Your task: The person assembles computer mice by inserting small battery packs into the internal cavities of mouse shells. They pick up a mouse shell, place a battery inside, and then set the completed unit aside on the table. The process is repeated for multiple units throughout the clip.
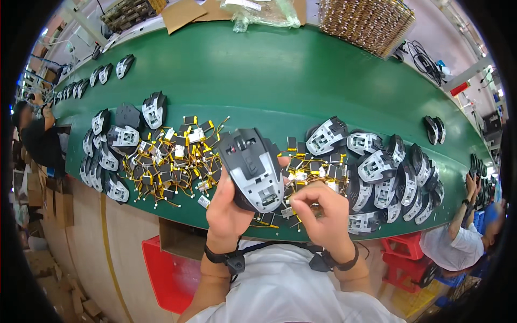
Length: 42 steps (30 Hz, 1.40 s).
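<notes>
My left hand (pixel 229 212) is wrapped round a black-and-grey computer mouse shell (pixel 253 172), lifted above the green bench and tilted so that its cut-out parts face me. Close to the shell's lower right edge, my right hand (pixel 322 212) is closed, thumb and forefinger drawn together. Whatever lies between those fingertips, if anything, is too small to tell. Beneath and beside the shell, small black battery packs (pixel 167 175) with yellow tape and thin wires lie in a loose heap. More of these battery packs (pixel 323 169) lie behind my right hand.
Mouse shells (pixel 385 169) crowd the green bench (pixel 242 70) on the right; more mouse shells (pixel 110 161) stand at left. Far back are a box of small parts (pixel 366 24) and a plastic bag (pixel 264 13). A red bin (pixel 167 274) sits below. Co-workers (pixel 458 242) occupy both ends.
</notes>
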Tool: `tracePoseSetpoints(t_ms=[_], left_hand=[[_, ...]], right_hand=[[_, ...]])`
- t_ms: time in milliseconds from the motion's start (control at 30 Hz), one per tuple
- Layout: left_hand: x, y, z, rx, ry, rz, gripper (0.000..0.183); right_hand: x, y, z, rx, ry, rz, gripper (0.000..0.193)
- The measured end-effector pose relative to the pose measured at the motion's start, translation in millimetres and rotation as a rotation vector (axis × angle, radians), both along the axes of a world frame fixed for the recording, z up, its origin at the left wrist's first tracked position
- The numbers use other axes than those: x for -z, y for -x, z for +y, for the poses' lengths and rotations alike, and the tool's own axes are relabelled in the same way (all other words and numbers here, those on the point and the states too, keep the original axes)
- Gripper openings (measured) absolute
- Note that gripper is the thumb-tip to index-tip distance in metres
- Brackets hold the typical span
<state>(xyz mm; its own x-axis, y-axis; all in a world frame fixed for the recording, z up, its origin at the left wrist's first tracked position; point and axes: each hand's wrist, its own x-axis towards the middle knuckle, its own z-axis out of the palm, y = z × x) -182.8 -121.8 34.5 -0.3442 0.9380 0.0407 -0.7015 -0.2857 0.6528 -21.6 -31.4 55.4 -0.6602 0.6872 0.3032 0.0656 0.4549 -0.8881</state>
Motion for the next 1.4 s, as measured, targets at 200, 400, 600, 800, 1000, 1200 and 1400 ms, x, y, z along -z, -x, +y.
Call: tracePoseSetpoints(t_ms=[200, 400, 600, 800, 1000, 1200, 1400], left_hand=[[2.5, -16.3, 2.1, -0.126, 0.185, 0.114, 0.067], [3.3, -17.2, 3.8, -0.142, 0.202, 0.100, 0.060], [7.6, -20.3, 5.4, -0.121, 0.229, 0.041, 0.056], [17.5, -23.4, 4.7, -0.129, 0.231, -0.024, 0.057], [17.2, -28.4, 8.2, -0.171, 0.240, -0.060, 0.058], [12.7, -31.0, 6.5, -0.107, 0.266, -0.057, 0.056], [15.0, -31.1, 13.3, -0.119, 0.240, -0.122, 0.053]], right_hand=[[-7.7, 9.3, 8.8, -0.196, -0.483, 0.091, 0.024], [-8.6, 12.7, 22.5, -0.289, -0.692, -0.005, 0.031], [-19.2, 12.0, 30.7, -0.409, -0.785, -0.111, 0.032], [-10.1, 13.7, 27.9, -0.375, -0.725, -0.118, 0.032], [-0.9, 12.8, 15.3, -0.209, -0.841, -0.142, 0.031], [-21.4, 13.2, 31.3, -0.414, -0.996, -0.163, 0.030], [-17.2, 14.9, 32.3, -0.404, -0.950, -0.141, 0.030]])
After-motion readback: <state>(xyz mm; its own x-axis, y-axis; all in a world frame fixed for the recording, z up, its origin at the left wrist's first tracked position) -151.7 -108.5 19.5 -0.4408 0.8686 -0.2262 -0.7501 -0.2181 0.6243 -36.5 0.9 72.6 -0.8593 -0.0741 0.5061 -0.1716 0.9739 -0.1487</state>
